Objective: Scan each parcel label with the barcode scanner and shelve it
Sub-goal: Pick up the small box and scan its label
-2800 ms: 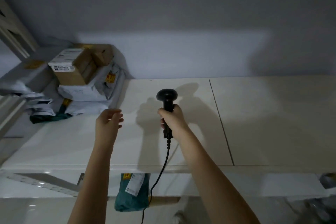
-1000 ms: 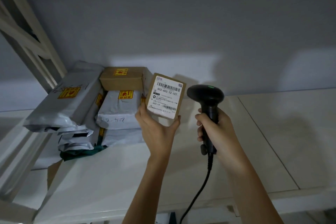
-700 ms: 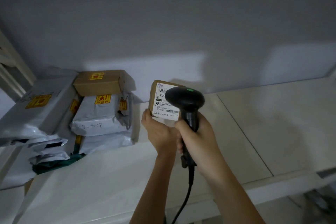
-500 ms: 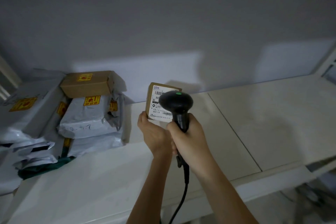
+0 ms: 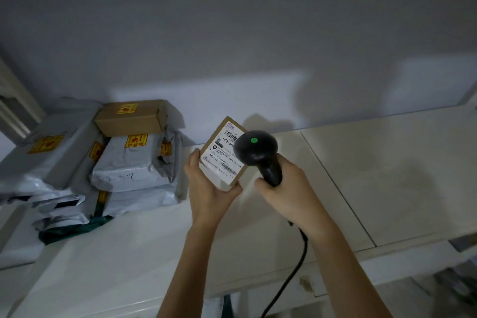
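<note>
Since the frame half a second back, the small cardboard parcel (image 5: 224,160) has tipped so its upper edge leans to the right, and more of its white label (image 5: 222,157) shows beside the barcode scanner (image 5: 258,152), whose head has drawn slightly right and now covers only the label's upper right part; the green light on the scanner remains lit. The parcel is held up in the air above the white shelf (image 5: 387,175), just right of the pile of grey mailer bags (image 5: 134,165) topped by a brown box (image 5: 131,117). It looks light and stiff, a flat carton one hand carries easily, best held by its plain edges so the label stays uncovered. The left hand (image 5: 206,188) does so: its fingers (image 5: 193,162) curl along the left edge and the thumb pinches the lower corner. The right hand (image 5: 286,188) wraps the scanner's handle, its cable (image 5: 296,266) hanging below the shelf edge.
</note>
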